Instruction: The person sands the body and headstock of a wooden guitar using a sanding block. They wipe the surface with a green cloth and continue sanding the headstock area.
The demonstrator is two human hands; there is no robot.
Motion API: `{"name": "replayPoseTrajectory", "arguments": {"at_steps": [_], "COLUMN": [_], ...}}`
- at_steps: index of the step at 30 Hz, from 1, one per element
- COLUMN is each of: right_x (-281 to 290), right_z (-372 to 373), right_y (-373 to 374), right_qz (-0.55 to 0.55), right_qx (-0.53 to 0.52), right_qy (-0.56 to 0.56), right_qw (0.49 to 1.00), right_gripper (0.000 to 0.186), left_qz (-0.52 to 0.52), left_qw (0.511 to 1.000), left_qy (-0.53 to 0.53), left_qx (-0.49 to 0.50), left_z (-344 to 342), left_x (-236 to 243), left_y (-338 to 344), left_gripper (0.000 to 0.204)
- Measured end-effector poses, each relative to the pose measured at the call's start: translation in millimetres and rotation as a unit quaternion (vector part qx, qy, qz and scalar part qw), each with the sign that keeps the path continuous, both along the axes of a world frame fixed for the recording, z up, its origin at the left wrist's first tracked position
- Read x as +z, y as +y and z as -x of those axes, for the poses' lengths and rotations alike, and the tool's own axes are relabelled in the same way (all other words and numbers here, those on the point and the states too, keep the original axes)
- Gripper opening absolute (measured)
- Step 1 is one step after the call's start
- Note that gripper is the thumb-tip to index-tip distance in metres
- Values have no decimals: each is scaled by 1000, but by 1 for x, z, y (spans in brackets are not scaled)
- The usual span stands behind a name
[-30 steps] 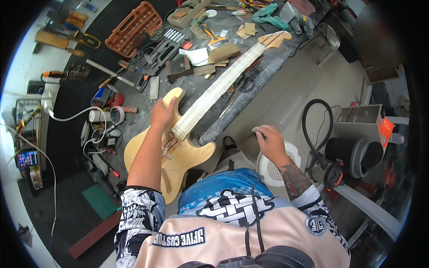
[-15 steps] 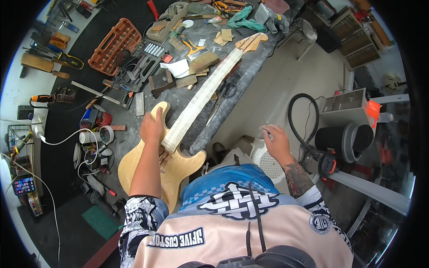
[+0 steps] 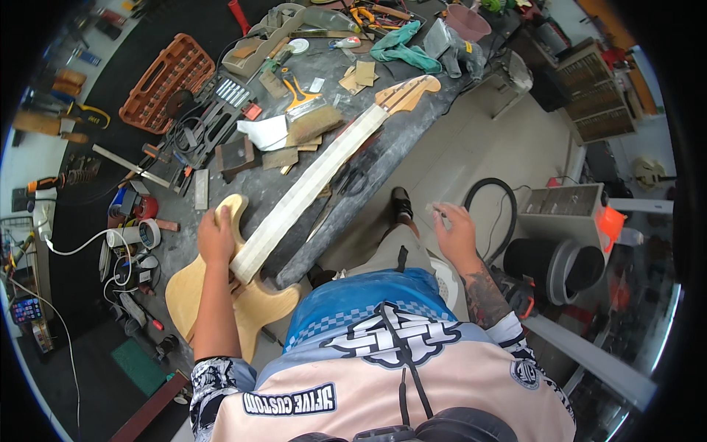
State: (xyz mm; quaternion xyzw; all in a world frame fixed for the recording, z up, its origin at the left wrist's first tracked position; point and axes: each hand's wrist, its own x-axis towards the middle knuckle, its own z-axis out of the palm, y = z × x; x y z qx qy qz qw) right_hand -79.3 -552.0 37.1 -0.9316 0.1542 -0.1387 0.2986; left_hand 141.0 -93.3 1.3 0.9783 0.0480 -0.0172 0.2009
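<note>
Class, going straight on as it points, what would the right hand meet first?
Probably the edge of the workbench, past some floor, though depth is unclear: the right hand might pass above it.

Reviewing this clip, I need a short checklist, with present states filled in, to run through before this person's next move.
1. Left hand on the pale, unpainted wooden guitar body: ok, at the upper horn.
2. Right hand clear of the guitar: ok, held apart from it.
3. Identity of anything in the right hand: cannot tell, too small.
4. Long, straight, whitish neck free of loose things on its face: ok.
5. Body fully on the dark grey workbench: not ok, its lower horn appears past the edge.
6. Crumpled blue-green cloth clear of the pale wooden headstock: ok.
</note>
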Motion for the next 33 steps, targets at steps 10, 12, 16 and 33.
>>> {"name": "replayPoseTrajectory", "arguments": {"at_steps": [10, 12, 16, 33], "right_x": [-29, -29, -40, 48], "right_z": [-115, -142, -188, -206], "right_y": [-168, -173, -141, -60], "right_qz": [-49, -39, -70, 284], "right_qx": [194, 254, 349, 473], "right_qy": [-9, -31, -68, -43], "right_qw": [980, 966, 932, 833], "right_gripper": [21, 23, 25, 36], "left_qz": [-63, -71, -21, 141], "left_qw": [988, 978, 989, 761], "left_qy": [-124, -128, -36, 632], "left_qx": [-60, -150, -142, -22], "left_z": [69, 107, 195, 378], "left_x": [50, 49, 41, -290], "left_y": [-125, -160, -197, -219], "left_gripper": [46, 51, 51, 118]}}
